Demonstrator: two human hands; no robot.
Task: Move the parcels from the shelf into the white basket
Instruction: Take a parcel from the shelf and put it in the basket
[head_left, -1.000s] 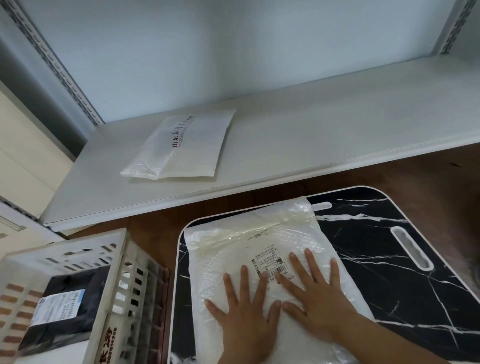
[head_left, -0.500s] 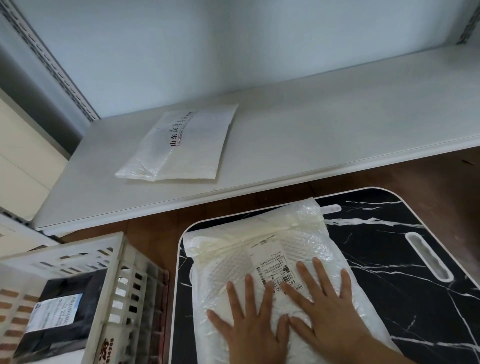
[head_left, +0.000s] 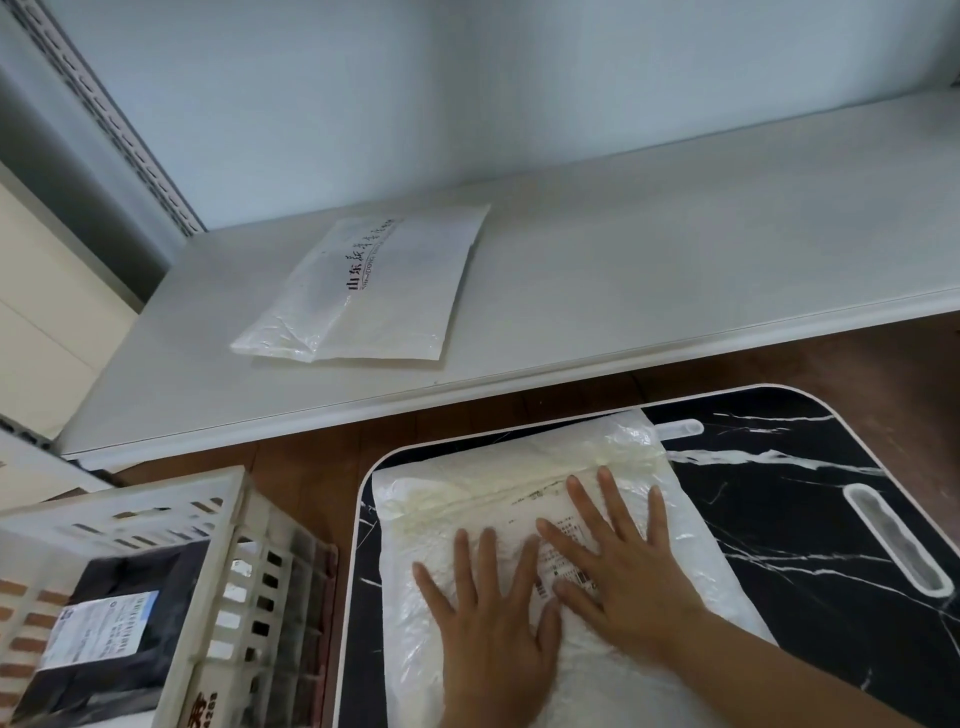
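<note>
A white bubble-mailer parcel with a shipping label lies flat on a black marble-patterned tabletop. My left hand and my right hand both press flat on it, fingers spread and straight. A second flat white parcel with black print lies on the white shelf. The white slotted basket stands at the lower left and holds a black parcel with a white label.
A brown wooden floor strip runs between the shelf edge and the tabletop. The tabletop has a slot handle at its right side. A perforated shelf upright rises at the left.
My right hand has slid forward over the parcel's label toward its far edge. The left hand stays pressed in place. The view has shifted slightly.
</note>
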